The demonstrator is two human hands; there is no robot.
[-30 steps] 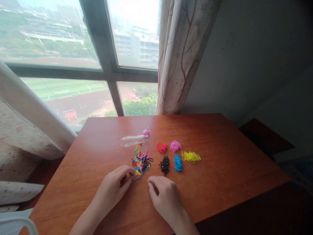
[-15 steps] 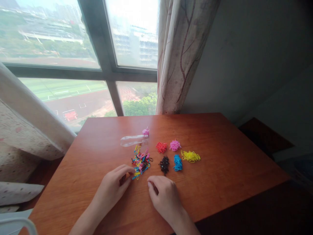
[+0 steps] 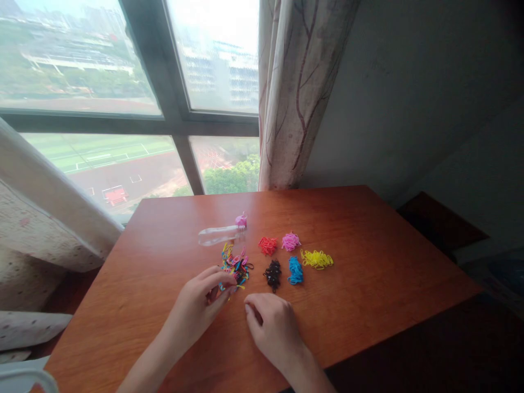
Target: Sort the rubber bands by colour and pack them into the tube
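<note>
My left hand [image 3: 204, 295] reaches over the near side of a mixed pile of small coloured rubber bands [image 3: 235, 265]. Its thumb and forefinger are pinched at a yellow rubber band [image 3: 241, 287], and the hand covers part of the pile. My right hand [image 3: 272, 322] rests on the table to the right, its fingers curled closed; whatever may be inside is hidden. Beyond it lie single-colour heaps of bands: black [image 3: 272, 274], blue [image 3: 295, 271], red [image 3: 268, 245], pink [image 3: 291, 241] and yellow [image 3: 317, 260].
Behind the mixed pile, a clear plastic container [image 3: 219, 235] lies on its side, with a pink piece [image 3: 241, 220] at its right end. The wooden table [image 3: 368, 284] stands against a window, with curtains [image 3: 282, 136] at both sides.
My left hand has moved rightward over the near edge of the mixed pile, and a yellow band now shows at its fingertips. My right hand stays curled in place. The view has shifted slightly.
</note>
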